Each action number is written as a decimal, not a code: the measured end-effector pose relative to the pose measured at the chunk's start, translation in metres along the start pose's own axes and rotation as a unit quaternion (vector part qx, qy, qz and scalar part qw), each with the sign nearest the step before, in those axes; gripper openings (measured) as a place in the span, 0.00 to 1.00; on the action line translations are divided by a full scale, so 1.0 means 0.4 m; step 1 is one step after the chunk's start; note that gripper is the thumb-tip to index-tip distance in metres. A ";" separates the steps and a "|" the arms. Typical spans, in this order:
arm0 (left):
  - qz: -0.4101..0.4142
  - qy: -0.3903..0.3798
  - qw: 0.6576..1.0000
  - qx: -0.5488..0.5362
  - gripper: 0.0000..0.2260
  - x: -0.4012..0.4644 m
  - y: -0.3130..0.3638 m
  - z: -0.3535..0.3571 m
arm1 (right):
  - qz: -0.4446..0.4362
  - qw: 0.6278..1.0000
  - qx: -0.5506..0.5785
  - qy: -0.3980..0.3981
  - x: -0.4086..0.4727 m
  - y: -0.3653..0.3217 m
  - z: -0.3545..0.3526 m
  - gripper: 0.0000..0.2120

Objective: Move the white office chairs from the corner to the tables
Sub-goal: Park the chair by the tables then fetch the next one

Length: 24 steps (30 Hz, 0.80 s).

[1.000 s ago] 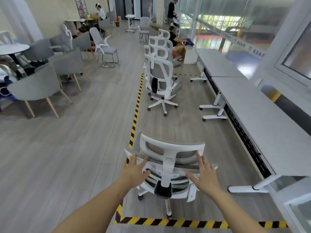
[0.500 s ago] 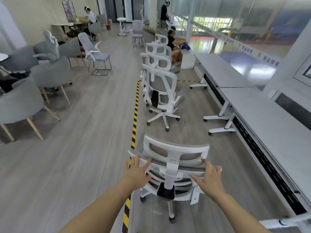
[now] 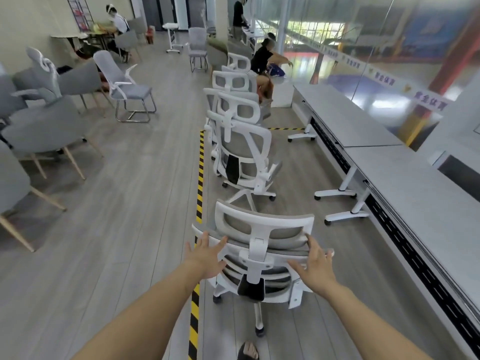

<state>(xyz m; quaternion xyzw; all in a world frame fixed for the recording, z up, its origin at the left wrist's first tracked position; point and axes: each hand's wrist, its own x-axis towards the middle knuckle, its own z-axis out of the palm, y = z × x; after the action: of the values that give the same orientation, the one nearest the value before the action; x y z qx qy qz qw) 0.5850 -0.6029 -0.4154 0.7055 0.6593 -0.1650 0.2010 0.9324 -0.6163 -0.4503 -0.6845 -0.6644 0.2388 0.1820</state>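
A white office chair [image 3: 262, 229] with grey mesh stands right in front of me, its back toward me. My left hand [image 3: 207, 255] presses its spread, straight fingers against the left side of the backrest. My right hand [image 3: 314, 268] presses the right side the same way. Ahead, a row of several more white office chairs [image 3: 242, 146] lines up beside the yellow-black floor tape [image 3: 200, 172]. Long grey tables [image 3: 420, 183] on white legs run along the right.
Grey armchairs [image 3: 44, 131] and a white-framed sled chair [image 3: 124, 87] stand on the left. A person [image 3: 265, 66] crouches at the far end of the chair row; others are at the back. A glass wall runs along the right. My foot [image 3: 248, 350] shows at the bottom.
The chair has rolled forward along the tape with both hands pushing its backrest. The row of white chairs ahead and the tables on the right have come closer.
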 end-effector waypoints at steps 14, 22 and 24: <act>-0.029 0.010 0.999 -0.019 0.34 0.340 -0.012 -0.178 | -0.013 0.999 -0.033 -0.017 0.426 -0.017 -0.029 0.45; -0.025 0.017 1.000 0.003 0.32 0.401 -0.030 -0.231 | 0.003 0.996 -0.070 -0.047 0.490 -0.045 -0.047 0.43; -0.022 0.037 0.999 0.003 0.32 0.390 -0.025 -0.232 | 0.007 0.997 -0.068 -0.044 0.480 -0.058 -0.046 0.39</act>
<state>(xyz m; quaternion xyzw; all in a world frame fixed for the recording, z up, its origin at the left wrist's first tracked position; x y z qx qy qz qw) 0.5841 -0.4210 -0.4136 0.6971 0.6810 -0.1452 0.1711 0.9244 -0.4225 -0.4385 -0.6885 -0.6817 0.2245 0.1042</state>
